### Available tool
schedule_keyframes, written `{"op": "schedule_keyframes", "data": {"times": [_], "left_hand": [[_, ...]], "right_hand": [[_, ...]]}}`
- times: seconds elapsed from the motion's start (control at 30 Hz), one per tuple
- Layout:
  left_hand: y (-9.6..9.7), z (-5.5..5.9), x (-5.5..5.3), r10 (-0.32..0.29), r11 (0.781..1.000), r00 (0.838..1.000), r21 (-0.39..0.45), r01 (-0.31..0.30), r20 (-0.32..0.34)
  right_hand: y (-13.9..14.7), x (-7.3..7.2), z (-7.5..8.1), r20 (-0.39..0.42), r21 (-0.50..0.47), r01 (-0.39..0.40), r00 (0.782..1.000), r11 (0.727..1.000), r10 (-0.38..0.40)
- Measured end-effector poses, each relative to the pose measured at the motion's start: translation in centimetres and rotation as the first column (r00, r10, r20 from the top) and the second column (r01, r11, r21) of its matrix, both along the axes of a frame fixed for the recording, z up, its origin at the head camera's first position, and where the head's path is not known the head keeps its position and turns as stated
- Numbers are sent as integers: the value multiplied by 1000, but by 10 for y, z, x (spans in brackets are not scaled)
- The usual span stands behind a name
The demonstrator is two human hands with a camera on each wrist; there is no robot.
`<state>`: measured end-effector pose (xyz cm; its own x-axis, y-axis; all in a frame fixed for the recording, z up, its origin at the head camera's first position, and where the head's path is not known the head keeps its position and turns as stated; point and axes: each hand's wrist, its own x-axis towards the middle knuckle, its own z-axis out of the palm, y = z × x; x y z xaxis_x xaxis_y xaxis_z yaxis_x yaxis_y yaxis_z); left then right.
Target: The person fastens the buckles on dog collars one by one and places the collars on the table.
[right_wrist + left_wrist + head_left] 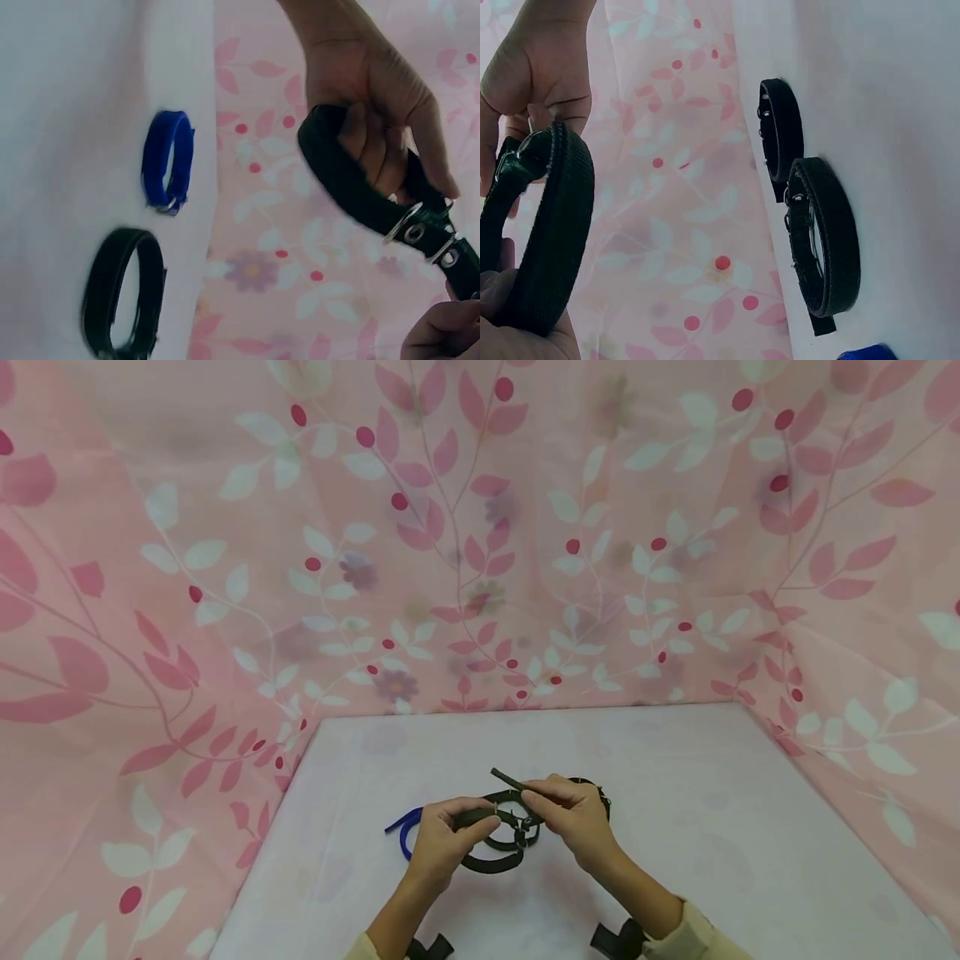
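Observation:
A dark green buckled strap collar [571, 225] is held above the table by both hands. My left hand [438, 843] grips its loop, with fingers inside the curve in the right wrist view. My right hand [573, 818] pinches the strap near the buckle, and a strap end sticks out past its fingertips. Metal eyelets [414, 233] and a metal ring [405, 223] show between the hands. Behind the held collar, a second dark green collar [844, 240] rests on the table. A blue collar [154, 161] is to its left and a black collar [786, 131] to its right.
The white-covered table [750, 860] reaches back to a pink floral cloth [465, 568], which also hangs at both sides. Dark bands [431, 947] sit at my wrists.

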<state>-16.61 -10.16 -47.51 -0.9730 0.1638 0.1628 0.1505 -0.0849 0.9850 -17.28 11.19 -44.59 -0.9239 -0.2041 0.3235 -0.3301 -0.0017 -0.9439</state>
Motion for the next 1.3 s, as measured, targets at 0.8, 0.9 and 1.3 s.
{"op": "schedule_keyframes", "data": {"times": [0.8,0.9,1.3], "left_hand": [[0,-3,2,-61,997,996,40,59,59],[-1,-2,2,-9,999,999,35,7,37],[-7,4,0,-4,1000,998,5,4,-63]], "right_hand": [[4,2,-3,-80,112,-9,997,994,18],[4,2,-2,-109,123,-38,993,992,52],[8,0,1,-160,224,-119,975,967,157]]}}
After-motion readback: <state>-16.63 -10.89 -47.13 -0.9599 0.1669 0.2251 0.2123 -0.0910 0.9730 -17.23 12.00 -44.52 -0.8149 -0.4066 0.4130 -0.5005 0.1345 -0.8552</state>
